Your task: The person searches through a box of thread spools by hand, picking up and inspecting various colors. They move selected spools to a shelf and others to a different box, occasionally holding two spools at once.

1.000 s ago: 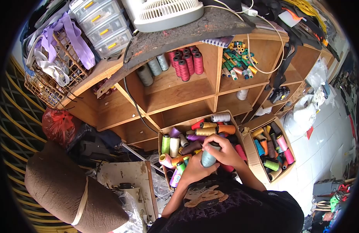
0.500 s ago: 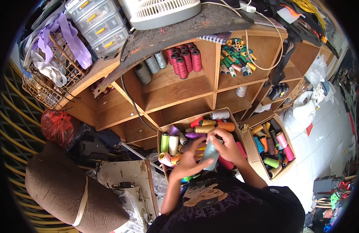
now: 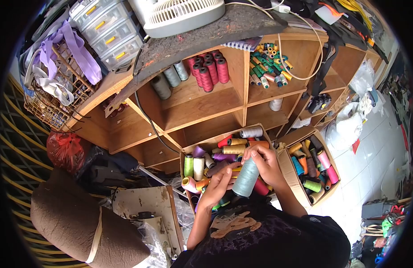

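Note:
My right hand [image 3: 265, 166] grips the top of a pale blue-green thread spool [image 3: 246, 179], which stands tilted in front of my chest. Left of the spool, my left hand [image 3: 218, 186] has its thumb and fingers drawn together, apart from the spool's side. Anything pinched there is too fine to make out. Beneath both hands is a cardboard box [image 3: 183, 157] full of thread spools, among them a lime green spool [image 3: 188, 165], a cream spool [image 3: 199, 169] and a light grey spool [image 3: 251, 132].
A second cardboard box [image 3: 287, 166] of spools stands at the right. Behind is a wooden shelf [image 3: 202, 111] holding dark red spools [image 3: 210, 71] and small multicoloured spools [image 3: 270, 67]. A brown padded form [image 3: 81, 219] lies at lower left, near a white board [image 3: 146, 201].
The spool has turned more upright and shows its wound side. My left hand has moved off it, its spread fingers now drawn together. My right hand keeps hold of the top.

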The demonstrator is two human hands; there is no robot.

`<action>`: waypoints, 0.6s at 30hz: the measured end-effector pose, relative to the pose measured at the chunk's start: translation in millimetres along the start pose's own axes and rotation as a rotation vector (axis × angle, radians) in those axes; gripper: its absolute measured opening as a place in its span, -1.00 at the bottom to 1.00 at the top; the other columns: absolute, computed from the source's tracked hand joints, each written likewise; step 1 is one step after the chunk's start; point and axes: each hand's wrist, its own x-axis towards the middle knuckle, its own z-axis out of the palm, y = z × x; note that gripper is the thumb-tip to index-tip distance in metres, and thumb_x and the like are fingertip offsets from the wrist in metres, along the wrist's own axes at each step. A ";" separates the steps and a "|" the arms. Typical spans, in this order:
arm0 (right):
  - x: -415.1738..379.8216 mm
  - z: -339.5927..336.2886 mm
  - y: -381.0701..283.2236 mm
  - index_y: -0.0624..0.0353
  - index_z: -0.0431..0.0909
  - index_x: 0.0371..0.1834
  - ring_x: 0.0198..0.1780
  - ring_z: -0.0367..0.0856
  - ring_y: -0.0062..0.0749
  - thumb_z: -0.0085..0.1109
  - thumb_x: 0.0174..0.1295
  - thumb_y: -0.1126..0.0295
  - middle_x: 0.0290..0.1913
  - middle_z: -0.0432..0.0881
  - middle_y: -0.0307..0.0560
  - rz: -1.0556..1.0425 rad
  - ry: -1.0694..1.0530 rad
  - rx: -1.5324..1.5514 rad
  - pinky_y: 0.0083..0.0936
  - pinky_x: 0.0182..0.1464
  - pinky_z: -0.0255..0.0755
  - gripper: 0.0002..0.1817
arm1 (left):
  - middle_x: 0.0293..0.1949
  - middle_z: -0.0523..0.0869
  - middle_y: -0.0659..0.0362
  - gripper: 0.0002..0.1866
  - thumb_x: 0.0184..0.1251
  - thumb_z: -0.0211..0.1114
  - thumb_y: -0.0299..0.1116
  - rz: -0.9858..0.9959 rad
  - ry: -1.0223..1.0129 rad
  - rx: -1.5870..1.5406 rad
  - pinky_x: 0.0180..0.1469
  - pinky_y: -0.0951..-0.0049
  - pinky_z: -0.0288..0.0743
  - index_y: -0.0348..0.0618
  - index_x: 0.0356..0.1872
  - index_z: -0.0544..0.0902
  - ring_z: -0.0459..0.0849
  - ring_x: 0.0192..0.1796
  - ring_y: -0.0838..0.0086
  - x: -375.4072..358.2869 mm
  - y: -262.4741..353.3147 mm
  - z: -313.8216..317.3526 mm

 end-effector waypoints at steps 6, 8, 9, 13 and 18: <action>1.4 5.7 1.5 0.32 0.44 -0.39 -0.27 0.52 -0.47 -0.03 0.41 0.39 -0.35 0.54 -0.07 -0.061 -0.033 -0.142 -0.51 -0.12 0.42 -0.76 | -0.22 0.64 0.16 -0.47 0.20 0.41 -0.22 0.304 -0.021 0.495 -0.05 0.46 0.47 -0.28 0.10 0.46 0.61 -0.13 0.52 -0.5 -4.5 22.9; 1.4 5.1 2.3 0.30 0.42 -0.42 -0.29 0.51 -0.42 -0.02 0.41 0.36 -0.37 0.51 -0.05 -0.056 -0.027 -0.078 -0.47 -0.14 0.42 -0.74 | -0.21 0.64 0.13 -0.48 0.23 0.38 -0.20 0.173 -0.145 0.415 -0.04 0.45 0.49 -0.30 0.10 0.46 0.63 -0.13 0.48 -0.6 -3.3 17.6; 1.2 4.4 2.9 0.30 0.42 -0.43 -0.30 0.50 -0.41 -0.02 0.41 0.36 -0.38 0.50 -0.05 -0.049 -0.009 -0.008 -0.46 -0.16 0.43 -0.73 | -0.21 0.64 0.11 -0.49 0.25 0.37 -0.19 0.105 -0.209 0.375 -0.04 0.44 0.50 -0.31 0.09 0.46 0.63 -0.13 0.46 -1.9 -2.9 13.6; 4.9 -2.0 4.2 0.26 0.39 -0.45 -0.35 0.50 -0.39 0.00 0.40 0.33 -0.41 0.47 -0.07 -0.052 0.082 0.257 -0.43 -0.22 0.44 -0.73 | -0.11 0.64 0.00 -0.44 0.30 0.31 -0.11 -0.144 -0.682 -0.108 0.07 0.35 0.52 -0.34 0.14 0.44 0.65 -0.01 0.33 2.1 -28.2 -17.8; 10.9 -13.7 -6.2 0.28 0.43 -0.44 -0.33 0.56 -0.42 0.00 0.39 0.38 -0.39 0.54 -0.05 -0.127 0.082 0.185 -0.46 -0.21 0.47 -0.75 | 0.12 0.53 -0.06 -0.21 0.33 0.27 -0.09 0.102 -0.503 -0.208 0.25 0.30 0.41 -0.32 0.40 0.12 0.54 0.20 0.22 -3.0 -17.2 -6.0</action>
